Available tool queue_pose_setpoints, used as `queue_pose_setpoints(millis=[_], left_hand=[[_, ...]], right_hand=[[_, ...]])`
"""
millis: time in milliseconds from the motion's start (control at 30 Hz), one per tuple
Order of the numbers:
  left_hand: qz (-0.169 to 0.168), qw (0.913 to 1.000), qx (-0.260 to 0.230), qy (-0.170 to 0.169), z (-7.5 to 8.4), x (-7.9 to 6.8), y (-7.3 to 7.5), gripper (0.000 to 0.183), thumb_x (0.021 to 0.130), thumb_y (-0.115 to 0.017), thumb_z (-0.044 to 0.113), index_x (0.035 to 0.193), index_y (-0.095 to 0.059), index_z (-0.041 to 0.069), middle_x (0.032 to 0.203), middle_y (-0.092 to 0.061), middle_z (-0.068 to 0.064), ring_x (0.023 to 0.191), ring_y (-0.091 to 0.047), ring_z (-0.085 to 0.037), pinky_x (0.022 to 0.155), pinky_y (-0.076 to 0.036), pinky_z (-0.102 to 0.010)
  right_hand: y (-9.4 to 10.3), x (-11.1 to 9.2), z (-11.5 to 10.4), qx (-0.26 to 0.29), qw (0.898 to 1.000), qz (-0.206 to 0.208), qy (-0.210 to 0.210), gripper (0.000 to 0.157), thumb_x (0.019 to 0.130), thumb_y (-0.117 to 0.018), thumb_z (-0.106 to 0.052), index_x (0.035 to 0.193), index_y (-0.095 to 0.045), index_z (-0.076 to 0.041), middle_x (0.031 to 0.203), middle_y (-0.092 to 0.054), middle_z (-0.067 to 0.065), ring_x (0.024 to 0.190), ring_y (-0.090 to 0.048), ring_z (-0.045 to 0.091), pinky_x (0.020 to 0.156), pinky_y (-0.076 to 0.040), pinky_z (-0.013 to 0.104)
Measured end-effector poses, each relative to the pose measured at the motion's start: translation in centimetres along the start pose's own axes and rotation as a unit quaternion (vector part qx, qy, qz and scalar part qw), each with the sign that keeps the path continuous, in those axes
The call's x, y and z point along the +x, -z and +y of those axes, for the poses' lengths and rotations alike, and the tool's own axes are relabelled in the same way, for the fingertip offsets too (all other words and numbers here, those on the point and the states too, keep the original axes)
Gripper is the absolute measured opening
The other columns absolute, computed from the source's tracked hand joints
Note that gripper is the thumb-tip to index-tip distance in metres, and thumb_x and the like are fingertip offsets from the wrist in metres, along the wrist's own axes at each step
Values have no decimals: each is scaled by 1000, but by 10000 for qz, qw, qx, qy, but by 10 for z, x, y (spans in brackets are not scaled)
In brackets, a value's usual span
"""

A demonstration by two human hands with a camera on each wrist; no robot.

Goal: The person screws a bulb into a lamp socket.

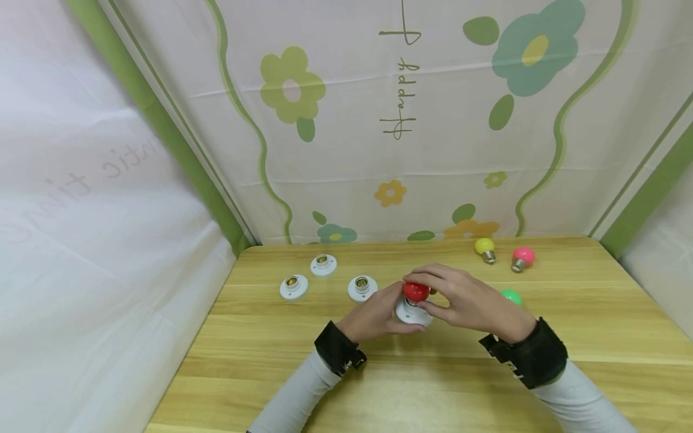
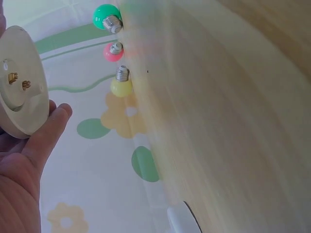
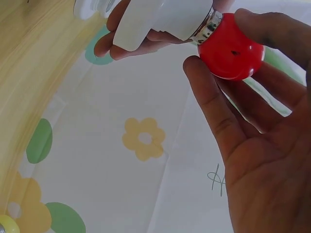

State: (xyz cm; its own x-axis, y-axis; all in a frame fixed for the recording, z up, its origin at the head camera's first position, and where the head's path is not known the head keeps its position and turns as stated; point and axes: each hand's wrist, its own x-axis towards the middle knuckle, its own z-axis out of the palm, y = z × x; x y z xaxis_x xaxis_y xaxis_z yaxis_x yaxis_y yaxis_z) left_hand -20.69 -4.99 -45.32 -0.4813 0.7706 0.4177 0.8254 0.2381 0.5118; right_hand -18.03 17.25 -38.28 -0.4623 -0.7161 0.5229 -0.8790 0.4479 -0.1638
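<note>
My left hand (image 1: 375, 315) grips a round white lamp holder (image 1: 412, 314) by its rim, lifted off the table. Two brass screws show on the holder's underside (image 2: 22, 82) in the left wrist view. My right hand (image 1: 467, 299) holds a red bulb (image 1: 416, 291) between thumb and fingers. In the right wrist view the red bulb (image 3: 232, 48) meets the mouth of the lamp holder (image 3: 180, 19), and part of its metal screw base still shows between glass and socket. How deep the base sits cannot be seen.
Three white lamp holders, a near one (image 1: 362, 288), a left one (image 1: 293, 287) and a back one (image 1: 323, 264), lie on the wooden table (image 1: 379, 385). Rightward lie a yellow bulb (image 1: 484, 247), a pink bulb (image 1: 524, 256) and a green bulb (image 1: 511, 296), partly behind my right arm.
</note>
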Motion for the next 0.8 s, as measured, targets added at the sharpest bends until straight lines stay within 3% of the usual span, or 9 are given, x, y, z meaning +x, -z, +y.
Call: queue_pose_setpoints(millis=[200,400,633,800], left_hand=[[130,9999,-2,-22,4,0,0,85,79,-80,29,146,-29,15,130,-52,0,107,-54,-5,90,-48,-14],[45,10000,17,63,26,2,14,78,81,-79,25,142,-33,10,127,-53,-3,108,-54,-6,92,-46,-15],[71,10000,-19,-6,-1,-1,0,85,83,-73,41,149,-23,21,135,-47,6,113,-50,-1,92,-47,-15],[33,10000,68,-9,-1,-1,2,85,84,-71,44,150,-21,21,136,-46,6,113,-49,0,92,-46,-14]], right_hand=[[-1,2,1,-38,10000,-7,-84,46,83,-75,-27,124,-62,-10,119,-59,-1,103,-58,8,79,-56,25],[-2,3,0,31,9999,-69,-146,51,85,-75,-27,129,-57,-10,127,-55,2,106,-58,11,82,-56,27],[-3,2,0,155,9999,-39,31,47,84,-74,-22,128,-59,-10,127,-56,0,111,-56,12,85,-55,29],[-3,1,0,124,9999,28,16,49,82,-72,-15,128,-59,-10,129,-57,0,114,-55,13,87,-54,31]])
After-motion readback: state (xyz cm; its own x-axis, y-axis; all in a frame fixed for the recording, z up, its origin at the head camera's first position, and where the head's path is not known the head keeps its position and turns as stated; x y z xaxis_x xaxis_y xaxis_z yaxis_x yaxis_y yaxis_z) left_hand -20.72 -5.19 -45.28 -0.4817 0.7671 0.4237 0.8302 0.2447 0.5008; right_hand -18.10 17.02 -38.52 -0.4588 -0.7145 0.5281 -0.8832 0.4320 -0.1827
